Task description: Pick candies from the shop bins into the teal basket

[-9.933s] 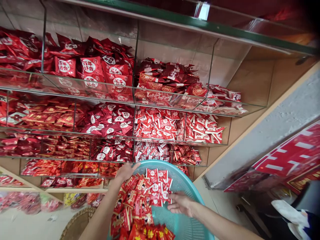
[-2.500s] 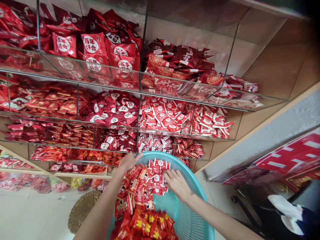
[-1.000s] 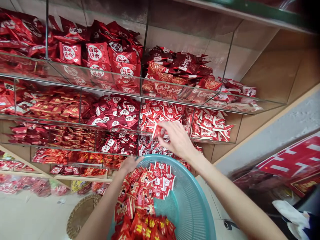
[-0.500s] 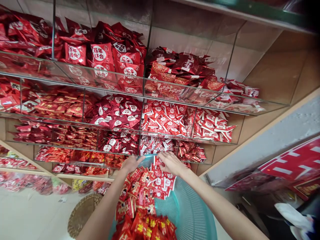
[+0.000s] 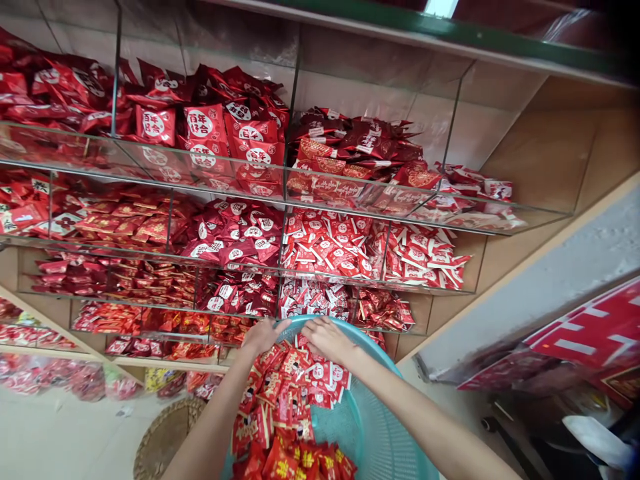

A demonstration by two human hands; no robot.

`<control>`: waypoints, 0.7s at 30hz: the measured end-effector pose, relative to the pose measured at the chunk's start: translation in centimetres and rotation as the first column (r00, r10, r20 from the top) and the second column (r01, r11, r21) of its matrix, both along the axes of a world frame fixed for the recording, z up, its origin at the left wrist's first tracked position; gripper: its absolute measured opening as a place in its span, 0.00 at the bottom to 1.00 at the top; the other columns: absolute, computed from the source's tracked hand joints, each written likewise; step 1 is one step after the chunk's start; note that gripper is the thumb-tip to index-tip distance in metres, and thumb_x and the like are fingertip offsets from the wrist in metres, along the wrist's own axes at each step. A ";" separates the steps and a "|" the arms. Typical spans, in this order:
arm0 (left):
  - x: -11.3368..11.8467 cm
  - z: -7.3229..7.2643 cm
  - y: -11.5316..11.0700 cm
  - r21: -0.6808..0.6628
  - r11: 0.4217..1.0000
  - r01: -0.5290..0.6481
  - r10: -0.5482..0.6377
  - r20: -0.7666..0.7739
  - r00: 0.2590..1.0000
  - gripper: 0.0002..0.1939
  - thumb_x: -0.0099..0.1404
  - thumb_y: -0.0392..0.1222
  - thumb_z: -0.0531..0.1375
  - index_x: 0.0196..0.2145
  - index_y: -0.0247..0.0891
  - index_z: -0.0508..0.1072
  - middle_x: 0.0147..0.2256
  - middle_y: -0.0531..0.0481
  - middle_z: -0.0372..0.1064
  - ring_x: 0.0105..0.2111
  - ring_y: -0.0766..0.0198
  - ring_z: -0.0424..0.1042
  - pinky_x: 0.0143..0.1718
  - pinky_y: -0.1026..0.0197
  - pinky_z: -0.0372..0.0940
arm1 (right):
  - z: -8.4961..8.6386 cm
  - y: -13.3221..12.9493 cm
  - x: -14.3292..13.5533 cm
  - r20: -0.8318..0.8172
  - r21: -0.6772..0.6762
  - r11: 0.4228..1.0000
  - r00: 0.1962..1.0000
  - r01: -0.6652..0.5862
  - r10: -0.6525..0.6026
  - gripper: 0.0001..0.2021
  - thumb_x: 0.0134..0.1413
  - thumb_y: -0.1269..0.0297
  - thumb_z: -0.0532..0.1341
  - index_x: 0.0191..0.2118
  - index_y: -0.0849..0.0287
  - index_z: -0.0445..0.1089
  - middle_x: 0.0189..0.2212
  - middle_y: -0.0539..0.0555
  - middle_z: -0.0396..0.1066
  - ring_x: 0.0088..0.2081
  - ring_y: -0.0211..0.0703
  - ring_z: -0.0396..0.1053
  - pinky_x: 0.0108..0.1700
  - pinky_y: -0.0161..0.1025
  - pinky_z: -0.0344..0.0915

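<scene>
A large teal plastic basket (image 5: 390,400) stands below the shelves, holding red packets with white print (image 5: 327,380) and red packets with yellow print (image 5: 300,460). My left hand (image 5: 260,335) is at the basket's far rim, its thumb stretched along the edge; what its fingers hold, if anything, is hidden. My right hand (image 5: 327,339) is just inside the far rim, fingers bent down over the packets near the edge. Whether it grips one cannot be made out.
Glass-fronted shelves (image 5: 320,193) with divided bins of red packets rise in front. A round woven basket (image 5: 167,437) is on the floor at the lower left. Red printed boards (image 5: 595,327) and dark items are at the right.
My right hand has moved a little left and down, and a packet seen by its fingers is no longer visible there. More of the basket's far rim shows. The view has shifted slightly.
</scene>
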State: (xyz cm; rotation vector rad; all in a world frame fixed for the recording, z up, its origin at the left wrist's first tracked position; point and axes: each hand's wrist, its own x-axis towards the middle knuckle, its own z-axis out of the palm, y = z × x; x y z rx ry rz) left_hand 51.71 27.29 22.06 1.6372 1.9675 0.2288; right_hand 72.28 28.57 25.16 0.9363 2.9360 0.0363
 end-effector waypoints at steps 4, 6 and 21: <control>0.0 0.0 0.0 0.006 1.000 0.000 0.000 0.015 1.000 0.37 0.64 0.70 0.44 0.39 0.38 0.79 0.42 0.37 0.79 0.45 0.47 0.77 0.41 0.58 0.66 | 2.1 -0.1 0.5 -0.141 0.089 0.996 0.989 -0.022 0.034 0.04 0.63 0.67 0.58 0.41 0.59 0.69 0.40 0.57 0.73 0.45 0.47 0.71 0.50 0.45 0.64; 0.0 0.0 0.0 0.009 1.000 -0.006 0.006 0.015 1.000 0.37 0.63 0.71 0.44 0.39 0.38 0.79 0.42 0.37 0.79 0.45 0.48 0.77 0.42 0.58 0.66 | 4.3 -0.2 0.8 -0.247 0.169 0.985 0.965 -0.048 0.090 0.07 0.66 0.66 0.55 0.41 0.59 0.70 0.38 0.56 0.73 0.42 0.45 0.71 0.48 0.43 0.64; 0.1 1.0 -0.4 -0.021 1.000 -0.006 0.007 0.045 0.999 0.40 0.63 0.71 0.45 0.50 0.36 0.77 0.50 0.35 0.75 0.52 0.45 0.73 0.46 0.57 0.65 | 16.6 8.3 6.4 -0.323 0.167 0.977 0.944 0.132 -0.072 0.15 0.57 0.62 0.63 0.51 0.55 0.69 0.50 0.59 0.71 0.52 0.53 0.65 0.50 0.53 0.61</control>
